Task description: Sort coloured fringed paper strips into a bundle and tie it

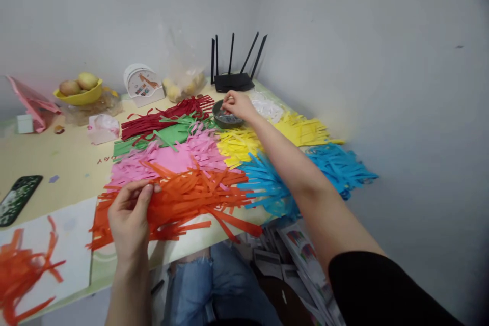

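My left hand [132, 209] is raised over the orange paper fringe [191, 196], thumb and fingertips pinched together; whatever they hold is too small to make out. Stretched forward, my right hand [237, 106] has its fingers pinched over a small dark grey bowl [228, 121] of tiny items, and its contents are hidden. Fringed paper bundles lie around: dark red [160, 119], green [170, 135], pink [173, 158], yellow [305, 130] and blue [340, 165]. My right forearm passes above the yellow and blue ones.
Behind the bowl stands a black router [234, 82] with upright antennas. White strings [266, 107] lie beside it. A yellow fruit bowl [79, 96], a giraffe-print holder [145, 86] and a phone [19, 199] are leftward. More orange strips [23, 270] rest on a white sheet [76, 234].
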{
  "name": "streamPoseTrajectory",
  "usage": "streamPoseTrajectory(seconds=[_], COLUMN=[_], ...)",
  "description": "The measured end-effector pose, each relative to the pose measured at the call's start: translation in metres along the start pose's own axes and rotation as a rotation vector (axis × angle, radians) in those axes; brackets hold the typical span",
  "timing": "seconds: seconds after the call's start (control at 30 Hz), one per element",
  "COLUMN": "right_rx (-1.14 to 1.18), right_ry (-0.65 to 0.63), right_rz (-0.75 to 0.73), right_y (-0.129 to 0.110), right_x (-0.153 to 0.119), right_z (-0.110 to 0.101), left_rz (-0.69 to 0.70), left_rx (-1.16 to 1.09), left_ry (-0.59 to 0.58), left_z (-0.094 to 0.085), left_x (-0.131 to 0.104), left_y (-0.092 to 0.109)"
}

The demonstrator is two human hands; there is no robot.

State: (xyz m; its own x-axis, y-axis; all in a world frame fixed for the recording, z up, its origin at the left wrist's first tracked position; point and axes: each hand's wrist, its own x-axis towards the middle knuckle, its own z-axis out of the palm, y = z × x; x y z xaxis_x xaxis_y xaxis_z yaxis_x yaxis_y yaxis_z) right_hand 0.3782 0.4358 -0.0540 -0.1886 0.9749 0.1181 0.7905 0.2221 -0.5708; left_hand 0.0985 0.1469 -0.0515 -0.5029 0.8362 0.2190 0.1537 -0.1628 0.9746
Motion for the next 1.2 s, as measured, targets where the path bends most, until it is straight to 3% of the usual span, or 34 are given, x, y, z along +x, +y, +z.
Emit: streamPoseTrajectory(seconds=[0.1, 0.2, 0.33, 0.43, 0.57, 0.77, 1.0, 1.2], right_rx=[0.431, 0.847, 1.12, 1.245, 1.349, 1.457, 1.44, 1.324], right_ry=[-0.019, -0.123, -0.274, -0.366, -0.434, -0.418, -0.351, -0.29], right_rz=[-0.195, -0.331, -0.343, -0.32, -0.309, -0.209, -0.382, -0.403], right_y=[-0.029, -0.063, -0.101, -0.121, -0.14, -0.161, -0.172, -0.175], right_x=[-0.042, -0.096, -0.16, -0.19, -0.211, -0.232, -0.247, -0.254], right_z=[0.004, 0.018, 0.038, 0.05, 0.06, 0.069, 0.069, 0.061], left_rz=[0.02, 0.013, -0.012, 0.011, 0.083, 0.212, 0.418, 0.619], left_rx=[-0.043, -0.085, -0.157, -0.185, -0.159, -0.026, 0.211, 0.487], left_ry=[-0.058, -0.127, -0.169, -0.181, -0.17, -0.135, -0.092, -0.122], left_z=[0.01, 0.02, 0.024, 0.018, 0.004, -0.013, -0.027, -0.037], left_x=[0.003, 0.002, -0.009, -0.02, -0.036, -0.055, -0.069, -0.072], left_y=[-0.002, -0.001, 0.005, 0.012, 0.022, 0.032, 0.043, 0.05])
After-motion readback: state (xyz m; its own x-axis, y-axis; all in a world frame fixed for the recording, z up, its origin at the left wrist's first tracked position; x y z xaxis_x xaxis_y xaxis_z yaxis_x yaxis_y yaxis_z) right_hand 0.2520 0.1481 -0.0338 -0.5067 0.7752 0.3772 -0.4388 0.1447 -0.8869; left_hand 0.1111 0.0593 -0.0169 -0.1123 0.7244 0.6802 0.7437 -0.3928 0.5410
